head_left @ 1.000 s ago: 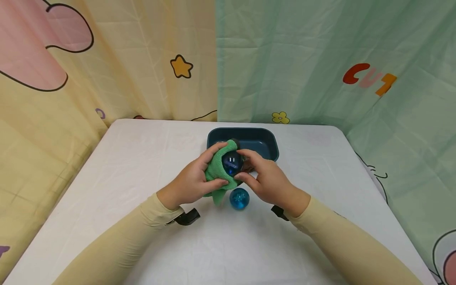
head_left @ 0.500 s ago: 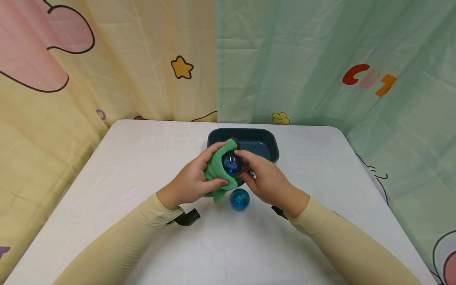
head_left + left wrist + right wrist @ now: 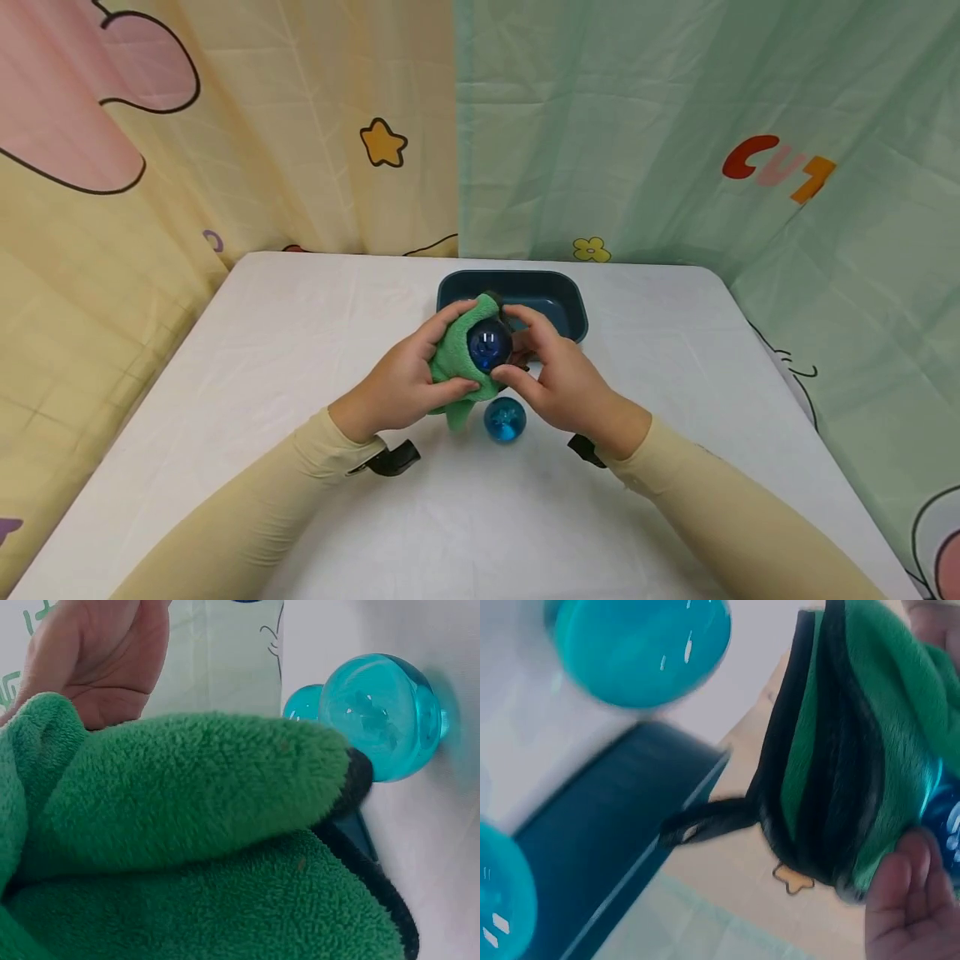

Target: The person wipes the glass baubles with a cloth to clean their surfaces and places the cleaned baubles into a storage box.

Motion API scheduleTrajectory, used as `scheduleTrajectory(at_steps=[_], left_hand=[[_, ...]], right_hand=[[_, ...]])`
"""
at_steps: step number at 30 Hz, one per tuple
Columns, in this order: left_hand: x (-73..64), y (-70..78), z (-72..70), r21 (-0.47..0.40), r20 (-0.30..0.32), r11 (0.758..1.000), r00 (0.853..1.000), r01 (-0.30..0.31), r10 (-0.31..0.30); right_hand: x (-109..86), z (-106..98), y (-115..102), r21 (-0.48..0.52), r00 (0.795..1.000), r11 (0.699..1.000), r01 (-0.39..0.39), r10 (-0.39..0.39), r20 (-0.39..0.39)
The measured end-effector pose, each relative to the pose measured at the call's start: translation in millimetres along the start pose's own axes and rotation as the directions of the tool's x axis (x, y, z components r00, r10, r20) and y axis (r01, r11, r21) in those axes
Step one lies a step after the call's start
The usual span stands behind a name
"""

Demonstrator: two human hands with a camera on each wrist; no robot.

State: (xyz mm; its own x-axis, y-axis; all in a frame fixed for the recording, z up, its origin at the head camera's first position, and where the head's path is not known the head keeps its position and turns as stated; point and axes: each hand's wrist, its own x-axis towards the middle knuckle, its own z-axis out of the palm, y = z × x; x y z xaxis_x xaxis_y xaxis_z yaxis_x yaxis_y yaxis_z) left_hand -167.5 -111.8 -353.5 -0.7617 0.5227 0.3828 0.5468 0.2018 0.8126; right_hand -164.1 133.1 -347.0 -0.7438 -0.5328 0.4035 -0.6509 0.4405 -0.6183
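Note:
My left hand (image 3: 401, 379) grips a green towel (image 3: 455, 354) with dark edging, folded round the left side of a dark blue glass ball (image 3: 489, 345). At the ball's right side, my right hand (image 3: 558, 371) holds it, thumb at the lower edge and index finger near the upper edge. Both hands are raised just in front of the tray. A light blue clear ball (image 3: 505, 419) rests on the table below them. Towel folds (image 3: 187, 795) cover most of the left wrist view. In the right wrist view, the dark ball (image 3: 949, 825) shows at the right edge.
A dark teal tray (image 3: 566, 312) stands behind the hands, its front left part hidden. The wrist views show a second light blue ball (image 3: 499, 892), hidden from the head view. A white cloth covers the table (image 3: 315, 317); printed curtains (image 3: 637, 125) hang behind it.
My right fingers shift over the dark blue ball: the index finger lifts toward its upper right and the thumb returns to its lower edge. The left hand and towel stay nearly still.

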Motion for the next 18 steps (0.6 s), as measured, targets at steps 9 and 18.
scheduleTrajectory(at_steps=[9, 18], left_hand=[[1.4, 0.4, -1.6, -0.018, 0.002, 1.0, 1.0, -0.012, 0.012], [-1.1, -2.1, 1.2, 0.018, 0.001, 1.0, 1.0, 0.016, -0.016]], right_hand=[[1.7, -3.8, -0.4, -0.111, 0.998, 0.992, 0.052, -0.049, 0.036], [1.6, 0.1, -1.3, -0.009, 0.996, 0.997, -0.074, 0.074, 0.042]])
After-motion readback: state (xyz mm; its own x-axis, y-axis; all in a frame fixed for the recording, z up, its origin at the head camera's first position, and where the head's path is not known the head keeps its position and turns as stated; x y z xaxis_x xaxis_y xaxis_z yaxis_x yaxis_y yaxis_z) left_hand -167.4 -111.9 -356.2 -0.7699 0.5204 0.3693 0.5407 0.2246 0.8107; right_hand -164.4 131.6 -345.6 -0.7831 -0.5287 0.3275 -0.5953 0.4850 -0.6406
